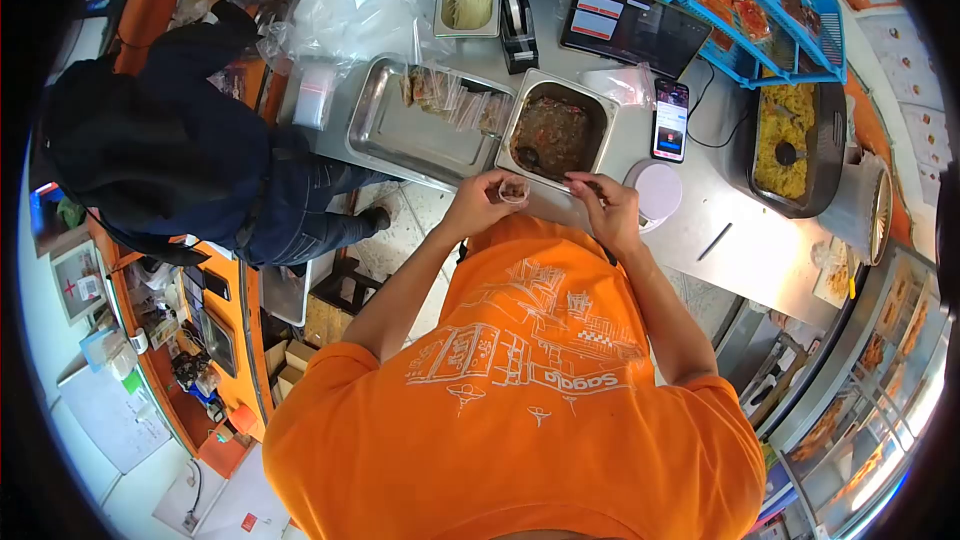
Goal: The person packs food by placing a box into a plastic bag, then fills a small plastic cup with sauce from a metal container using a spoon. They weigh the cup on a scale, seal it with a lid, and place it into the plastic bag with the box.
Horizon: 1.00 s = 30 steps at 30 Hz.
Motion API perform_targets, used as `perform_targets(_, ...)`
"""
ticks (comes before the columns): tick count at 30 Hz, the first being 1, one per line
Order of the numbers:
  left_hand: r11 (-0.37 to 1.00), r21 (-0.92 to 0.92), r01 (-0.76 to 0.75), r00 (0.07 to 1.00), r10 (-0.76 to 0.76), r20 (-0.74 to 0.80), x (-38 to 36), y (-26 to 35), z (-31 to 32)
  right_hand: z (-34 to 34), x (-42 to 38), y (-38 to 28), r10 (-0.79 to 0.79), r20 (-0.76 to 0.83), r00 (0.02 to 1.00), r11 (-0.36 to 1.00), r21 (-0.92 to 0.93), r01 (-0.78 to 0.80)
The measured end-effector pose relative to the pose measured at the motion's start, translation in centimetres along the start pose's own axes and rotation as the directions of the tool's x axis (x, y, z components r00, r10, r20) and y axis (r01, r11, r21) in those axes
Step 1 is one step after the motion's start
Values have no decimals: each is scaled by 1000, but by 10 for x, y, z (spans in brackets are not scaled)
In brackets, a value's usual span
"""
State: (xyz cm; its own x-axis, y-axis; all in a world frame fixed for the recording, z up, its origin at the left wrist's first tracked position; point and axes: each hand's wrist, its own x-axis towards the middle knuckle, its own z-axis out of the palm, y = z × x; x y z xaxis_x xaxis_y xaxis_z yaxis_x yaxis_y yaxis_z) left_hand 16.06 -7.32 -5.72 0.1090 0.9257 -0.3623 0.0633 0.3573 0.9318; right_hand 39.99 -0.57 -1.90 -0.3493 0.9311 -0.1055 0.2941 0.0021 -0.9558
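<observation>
My left hand holds a small clear plastic cup with a little brown stuff in it, just in front of the near rim of a deep steel pan. The steel pan contains a dark brown, chunky sauce, and a dark round shape like a ladle bowl shows at its near left. My right hand is by the pan's near right corner, fingers bent and thumb close to the forefinger. What sits between those fingertips, if anything, is too small to make out.
Left of the pan, a steel tray bears filled plastic bags. Behind stand shredded white food, a tape dispenser and a tablet. Rightward are a phone, white round lid, pen and yellow food. A person stands left.
</observation>
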Motion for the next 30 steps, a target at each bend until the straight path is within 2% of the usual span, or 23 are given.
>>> perform_targets(2, 1000, -8, 5, 1000, -5, -2, 0, 2, 1, -3, -7, -3, -11, 32, 999, 999, -38, 13)
perform_targets(4, 1000, -7, -27, 999, 27, -23, 1, -2, 1, -5, -7, -19, -233, -2, 972, 967, -108, 231)
perform_targets(5, 1000, -5, -22, 999, 22, -25, 0, -5, 1, -5, -9, -23, -231, -1, 973, 968, -104, 229)
perform_targets(7, 999, -35, -31, 997, 29, -74, 2, -10, 2, -8, -10, -27, -329, 135, 935, 919, -181, 350)
perform_targets(10, 997, -73, -19, 997, 14, -74, 4, -13, 3, -12, -7, -30, -362, 147, 921, 911, -153, 382)
perform_targets(11, 997, -74, -18, 997, 12, -76, 3, -13, 2, -13, -5, -29, -361, 150, 920, 911, -151, 383)
perform_targets(13, 1000, 19, -6, 998, 7, -67, 2, -1, 2, -18, 1, -26, -237, 74, 969, 962, -121, 244)
perform_targets(14, 1000, 18, -8, 997, 10, -71, 3, -2, 2, -19, 5, -22, -240, 77, 968, 961, -122, 248)
perform_targets(16, 1000, 12, -21, 997, 21, -71, 2, -2, 3, -17, 9, -15, -42, -19, 999, 997, 63, 43)
perform_targets(17, 1000, 13, -23, 997, 23, -73, 1, -1, 3, -18, 12, -13, -44, -18, 999, 997, 63, 45)
perform_targets(19, 1000, -8, 2, 998, -3, -59, 0, 4, 3, -20, 19, -13, 58, -113, 992, 959, 281, -24)
perform_targets(24, 999, 22, -48, 995, 50, -82, -1, 2, 3, -24, 19, -10, 74, -94, 993, 952, 303, -42)
perform_targets(27, 999, 18, -40, 995, 41, -88, -2, 6, 4, -23, 12, -17, 1, -52, 999, 959, 284, 14)
perform_targets(29, 999, -4, -43, 995, 42, -90, -3, 7, 5, -23, 7, -25, -44, 34, 998, 990, 139, 39)
perform_targets(30, 999, 5, -44, 995, 44, -91, -2, 6, 5, -23, 8, -25, -45, 33, 998, 990, 139, 40)
